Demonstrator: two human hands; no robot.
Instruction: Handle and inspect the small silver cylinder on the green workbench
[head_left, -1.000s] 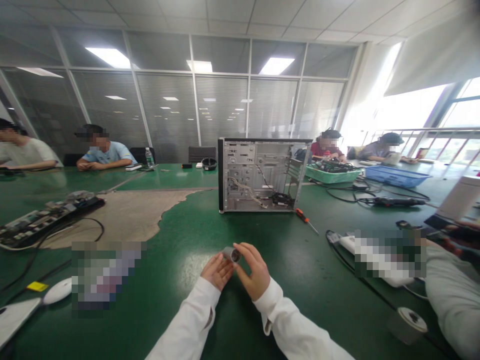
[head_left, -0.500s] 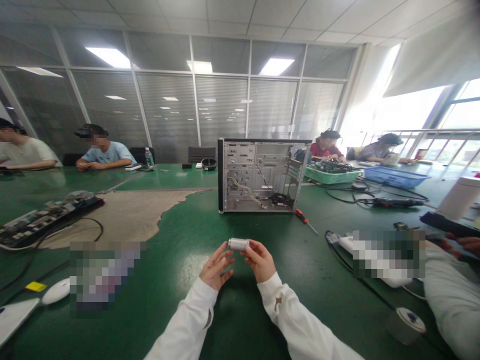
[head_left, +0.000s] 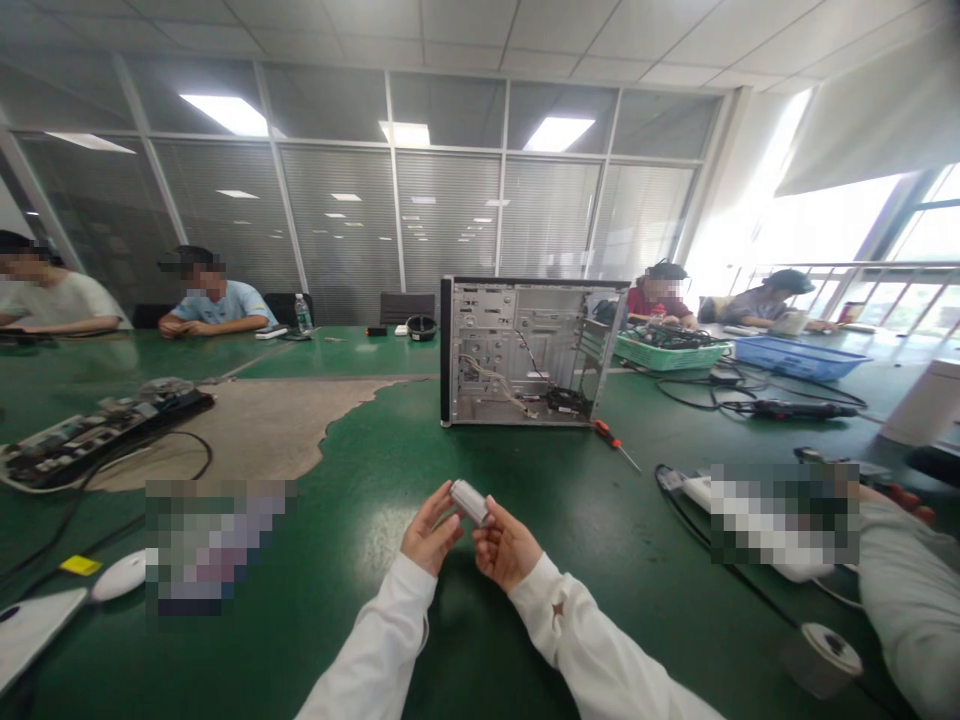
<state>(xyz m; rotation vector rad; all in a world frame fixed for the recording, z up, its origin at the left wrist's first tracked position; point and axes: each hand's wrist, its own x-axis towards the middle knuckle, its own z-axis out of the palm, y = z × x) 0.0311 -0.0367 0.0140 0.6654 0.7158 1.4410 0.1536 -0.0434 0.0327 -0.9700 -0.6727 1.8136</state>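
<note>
A small silver-grey cylinder (head_left: 469, 502) is held up between my two hands over the green table. It tilts, its left end higher than its right. My left hand (head_left: 431, 532) has its fingertips at the upper left end, with the fingers closed in. My right hand (head_left: 510, 545) pinches the lower right end between thumb and fingers, the other fingers curled under. Beyond my hands stands an open computer case (head_left: 517, 350), with loose cables and a black fan (head_left: 568, 400) inside. An orange-handled screwdriver (head_left: 616, 443) lies by the case's right corner.
On the left are a power strip (head_left: 105, 430) with plugs, a white mouse (head_left: 120, 577) and a blurred-out item. To the right lie a green basket (head_left: 671, 354), a blue basket (head_left: 799, 358), cables and a tape roll (head_left: 829, 650). A co-worker's sleeve (head_left: 904, 600) reaches in; several people sit around.
The cylinder has turned from level to tilted, its right end dropping. My right hand has moved slightly down and left with it. The view has shifted a little.
</note>
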